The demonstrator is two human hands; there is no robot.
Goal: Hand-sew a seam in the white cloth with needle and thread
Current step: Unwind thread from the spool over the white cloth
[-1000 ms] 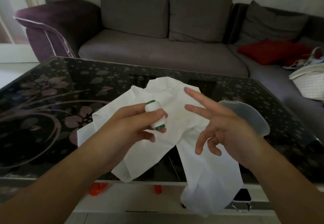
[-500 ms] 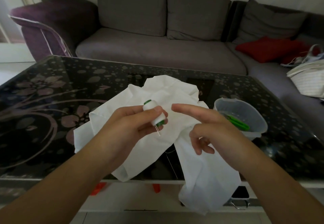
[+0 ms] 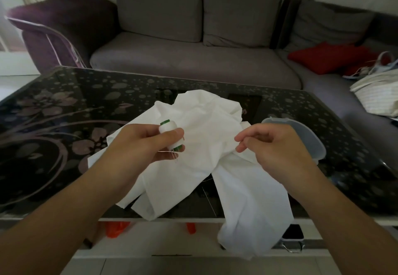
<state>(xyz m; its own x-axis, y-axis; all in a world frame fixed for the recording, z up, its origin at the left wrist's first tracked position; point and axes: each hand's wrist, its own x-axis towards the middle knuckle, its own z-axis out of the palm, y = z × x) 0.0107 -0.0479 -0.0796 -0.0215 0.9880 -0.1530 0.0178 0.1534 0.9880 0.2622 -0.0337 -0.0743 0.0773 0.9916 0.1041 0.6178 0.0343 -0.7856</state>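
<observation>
Nearest: crumpled white cloth [image 3: 206, 152] spread over the near edge of the dark floral-print glass table [image 3: 53, 124], one tail hanging off the front toward the floor. Above it, left hand [image 3: 142, 145] grips a small white thread spool with green ends [image 3: 171, 135] between thumb and fingers; a few loose strands dangle under the spool. Right hand [image 3: 273, 145] is just beside it, apart from the spool, fingers curled with thumb and forefinger tips close together, looks like a pinch on the thread end, but the thread there is too fine to confirm. No needle visible anywhere. Right of the right hand, a translucent plastic tub [image 3: 301, 132] sits on the table, contents hidden. Farther back: grey sofa [image 3: 193, 63] with a red cushion [image 3: 329, 59]. Progress judgement: very early, thread apparently being drawn off the spool. No stitching shows on the cloth. Left to do: cut a length, thread the needle, knot, sew the whole seam.
</observation>
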